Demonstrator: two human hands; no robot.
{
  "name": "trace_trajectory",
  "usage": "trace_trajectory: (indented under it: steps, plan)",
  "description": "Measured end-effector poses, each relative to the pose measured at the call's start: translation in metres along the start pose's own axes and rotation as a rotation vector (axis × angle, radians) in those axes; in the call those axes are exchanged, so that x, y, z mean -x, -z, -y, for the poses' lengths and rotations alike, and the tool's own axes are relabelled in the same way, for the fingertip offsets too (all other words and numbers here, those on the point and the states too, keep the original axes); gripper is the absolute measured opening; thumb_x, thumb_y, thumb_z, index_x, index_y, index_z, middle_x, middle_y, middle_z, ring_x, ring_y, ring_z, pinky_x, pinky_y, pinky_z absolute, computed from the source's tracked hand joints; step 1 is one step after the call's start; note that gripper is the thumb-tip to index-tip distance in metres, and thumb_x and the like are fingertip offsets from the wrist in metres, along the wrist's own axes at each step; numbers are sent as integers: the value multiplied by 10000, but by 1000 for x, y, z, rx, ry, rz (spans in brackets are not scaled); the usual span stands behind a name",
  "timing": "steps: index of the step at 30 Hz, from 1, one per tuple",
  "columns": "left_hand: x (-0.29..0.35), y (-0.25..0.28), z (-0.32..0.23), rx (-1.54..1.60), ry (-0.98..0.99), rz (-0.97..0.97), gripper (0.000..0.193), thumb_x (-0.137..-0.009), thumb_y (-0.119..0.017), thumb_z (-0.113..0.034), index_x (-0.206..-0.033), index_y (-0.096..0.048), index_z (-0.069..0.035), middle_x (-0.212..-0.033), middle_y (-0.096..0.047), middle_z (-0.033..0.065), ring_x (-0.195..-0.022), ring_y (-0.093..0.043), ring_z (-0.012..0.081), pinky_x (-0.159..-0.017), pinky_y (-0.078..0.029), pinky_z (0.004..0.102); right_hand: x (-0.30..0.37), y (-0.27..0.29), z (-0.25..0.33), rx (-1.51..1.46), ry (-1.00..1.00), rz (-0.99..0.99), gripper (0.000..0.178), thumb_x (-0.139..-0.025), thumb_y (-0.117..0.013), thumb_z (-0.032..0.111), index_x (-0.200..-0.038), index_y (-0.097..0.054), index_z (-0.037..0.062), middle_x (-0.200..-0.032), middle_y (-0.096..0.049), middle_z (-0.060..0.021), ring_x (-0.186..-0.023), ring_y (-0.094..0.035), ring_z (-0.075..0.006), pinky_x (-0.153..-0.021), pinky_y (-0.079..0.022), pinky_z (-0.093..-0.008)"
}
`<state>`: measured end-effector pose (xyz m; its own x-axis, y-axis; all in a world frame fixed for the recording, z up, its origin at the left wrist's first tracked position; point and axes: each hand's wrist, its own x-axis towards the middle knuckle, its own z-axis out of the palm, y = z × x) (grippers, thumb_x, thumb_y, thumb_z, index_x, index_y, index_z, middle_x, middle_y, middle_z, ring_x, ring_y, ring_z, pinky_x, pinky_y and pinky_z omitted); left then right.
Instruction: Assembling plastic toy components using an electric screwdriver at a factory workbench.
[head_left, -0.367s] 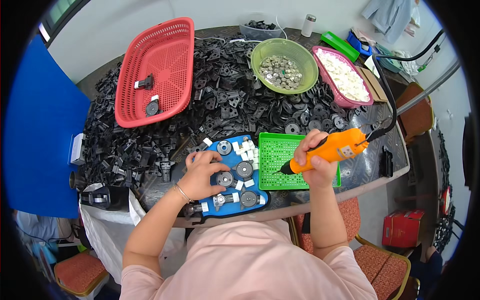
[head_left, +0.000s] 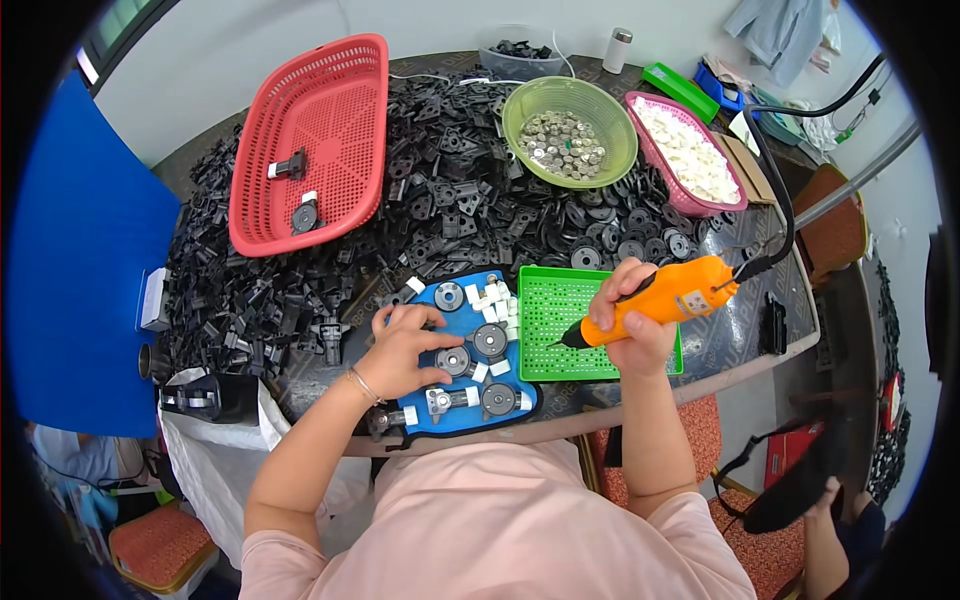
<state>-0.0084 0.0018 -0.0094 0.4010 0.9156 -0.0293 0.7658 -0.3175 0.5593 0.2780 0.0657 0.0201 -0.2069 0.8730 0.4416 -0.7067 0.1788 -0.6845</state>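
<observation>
On the blue mat [head_left: 425, 300] my left hand [head_left: 400, 350] rests with fingers spread. Its index finger and thumb lie on either side of a round black part [head_left: 453, 361], tips close to its rim; a firm grip is not visible. Beside it lie another round black part with a white end [head_left: 490, 340], a third one nearer me [head_left: 499, 399], and small white pieces [head_left: 495, 300]. My right hand [head_left: 640, 325] is wrapped round an orange electric screwdriver [head_left: 675, 297]. The screwdriver's black tip points left, over a green perforated tray [head_left: 545, 290].
Heaps of black plastic parts [head_left: 440, 190] cover the far table. A red basket [head_left: 375, 150] holds two assembled pieces. A yellow-green bowl [head_left: 625, 160] contains metal pieces; a pink basket [head_left: 715, 208] contains white ones. The screwdriver's black cable [head_left: 785, 230] rises at right. Another person's arm [head_left: 825, 545] shows lower right.
My left index finger has stretched slightly right along the round black part. My right hand and the screwdriver have hardly moved. Another person's arm and a dark bag-like thing have appeared lower right.
</observation>
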Motion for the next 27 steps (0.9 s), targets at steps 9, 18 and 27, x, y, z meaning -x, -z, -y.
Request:
trace_trajectory:
  steps: [9, 18, 27]
  plan:
    - [-4, -1, -2, -95, -66, 4, 510, -570, -804, -307, -1052, -672, -208, -1086, -548, -10, -1150, -418, 206, -1040, -108, 549, -1, 0, 2, 25, 14, 10, 283, -710, -681, 87, -916, -505, 1, -885, -483, -100, -604, -534, -166, -568, -448, -277]
    - [-1, -17, -15, -71, -19, -63, 503, -592, -789, -337, -1040, -657, -150, -1036, -592, -10, -1082, -493, 200, -1035, -135, 532, -3, -3, -4, 246, 60, -43, 251, -685, -626, -73, -906, -521, -20, -890, -488, -106, -627, -551, -158, -582, -481, -257]
    - [-2, -25, -22, -40, -2, -85, 502, -586, -799, -307, -1033, -658, -127, -1043, -588, 3, -1057, -505, 203, -1026, -162, 500, -4, -6, -10, 387, 83, -18, 221, -716, -643, 35, -885, -511, -16, -853, -480, -111, -579, -545, -164, -549, -458, -254]
